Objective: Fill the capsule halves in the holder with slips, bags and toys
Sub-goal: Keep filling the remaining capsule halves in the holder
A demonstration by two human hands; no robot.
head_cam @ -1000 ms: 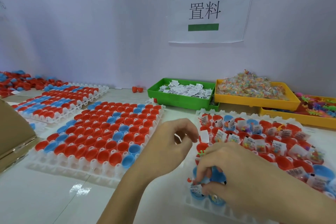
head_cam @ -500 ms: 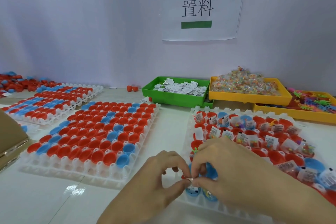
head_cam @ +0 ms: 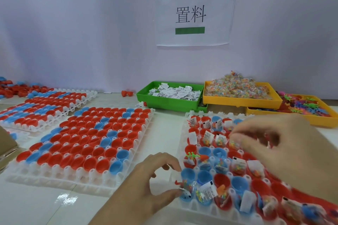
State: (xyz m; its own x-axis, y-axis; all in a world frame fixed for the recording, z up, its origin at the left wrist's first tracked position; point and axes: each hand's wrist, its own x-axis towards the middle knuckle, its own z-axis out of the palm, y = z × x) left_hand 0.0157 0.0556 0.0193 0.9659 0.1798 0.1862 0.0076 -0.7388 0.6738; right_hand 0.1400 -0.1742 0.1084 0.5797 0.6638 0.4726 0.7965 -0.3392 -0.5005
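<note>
The white holder (head_cam: pixel 199 208) at the right carries red and blue capsule halves, many with a slip, a bag of beads or a small toy in them. My left hand (head_cam: pixel 151 184) sits at its front-left corner. The thumb tip touches the contents of the corner blue half (head_cam: pixel 184 197); the index finger arches above it and nothing is pinched between them. My right hand (head_cam: pixel 285 148) hovers over the holder's middle rows, blurred, fingers bent. Whether it holds anything cannot be made out.
A green tray of slips (head_cam: pixel 164 104), a yellow tray of bags (head_cam: pixel 237 103) and a yellow tray of toys (head_cam: pixel 325 120) line the wall. Two more holders (head_cam: pixel 82 186) (head_cam: pixel 76 104) with unfilled halves lie to the left. A cardboard box (head_cam: pixel 7 142) is at the left edge.
Both hands were pinching a white slip together at the front-left corner. My right hand has since lifted away up and to the right; my left hand stays by the corner capsule.
</note>
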